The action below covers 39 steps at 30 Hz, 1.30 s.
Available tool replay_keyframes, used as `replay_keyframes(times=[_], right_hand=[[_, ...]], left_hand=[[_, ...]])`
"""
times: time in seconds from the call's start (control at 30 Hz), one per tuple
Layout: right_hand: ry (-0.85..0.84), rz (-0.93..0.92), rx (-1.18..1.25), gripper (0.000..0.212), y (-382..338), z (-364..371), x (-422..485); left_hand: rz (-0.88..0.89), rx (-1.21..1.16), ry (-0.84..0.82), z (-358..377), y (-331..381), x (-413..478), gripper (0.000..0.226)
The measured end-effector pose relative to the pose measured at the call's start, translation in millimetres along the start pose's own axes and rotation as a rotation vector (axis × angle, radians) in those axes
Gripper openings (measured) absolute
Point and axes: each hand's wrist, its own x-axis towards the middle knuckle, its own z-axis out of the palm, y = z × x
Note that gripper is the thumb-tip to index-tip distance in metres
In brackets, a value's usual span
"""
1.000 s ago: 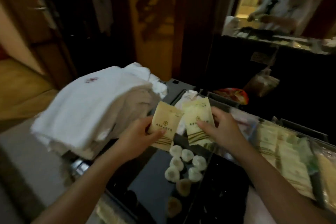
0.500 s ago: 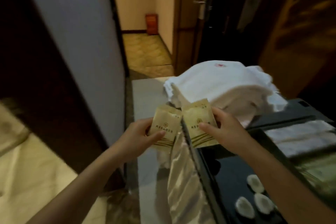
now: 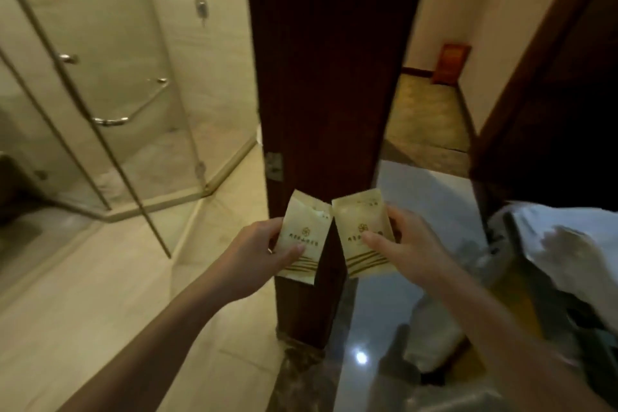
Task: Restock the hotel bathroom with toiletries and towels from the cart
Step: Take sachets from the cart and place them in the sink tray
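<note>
Swung from the cart toward the glass shower (image 3: 110, 104), each hand's fingers clamp one of two sachets: left hand (image 3: 257, 254), right hand (image 3: 411, 251)

Ahead of me a dark wooden door edge (image 3: 329, 84) splits the view: glass shower enclosure (image 3: 100, 104) on pale tiles left, what looks like patterned corridor carpet (image 3: 426, 117) right.

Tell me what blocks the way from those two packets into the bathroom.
The dark wooden door's edge stands straight ahead of both beige paper packets. The tiled bathroom floor, left of it, looks clear.
</note>
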Motion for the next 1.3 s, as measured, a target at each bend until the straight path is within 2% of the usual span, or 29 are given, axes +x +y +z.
replay_keyframes(times=[0.13,0.23,0.43,0.7,1.0,1.2,1.3], right_hand=[[-0.124,-0.032,0.03,0.027,-14,69,57],[-0.226,-0.066,0.023,0.029,-30,117,94],[-0.407,-0.165,0.075,0.02,-62,202,171],[-0.638,-0.242,0.177,0.025,-89,296,260],[-0.816,-0.195,0.322,0.028,-114,390,344],[-0.922,-0.211,0.357,0.026,-135,458,368],[-0.972,-0.214,0.343,0.026,-149,497,383]], left_hand=[[-0.078,-0.12,0.11,-63,-40,-11,0.016],[-0.1,-0.089,0.198,-104,-66,-25,0.018],[-0.228,-0.106,0.456,-175,-111,-49,0.016],[-0.377,-0.111,0.773,-239,-155,-59,0.011],[-0.519,-0.243,1.196,-281,-195,-57,0.01],[-0.557,-0.265,1.377,-316,-221,-70,0.011],[-0.573,-0.301,1.375,-346,-239,-82,0.012]])
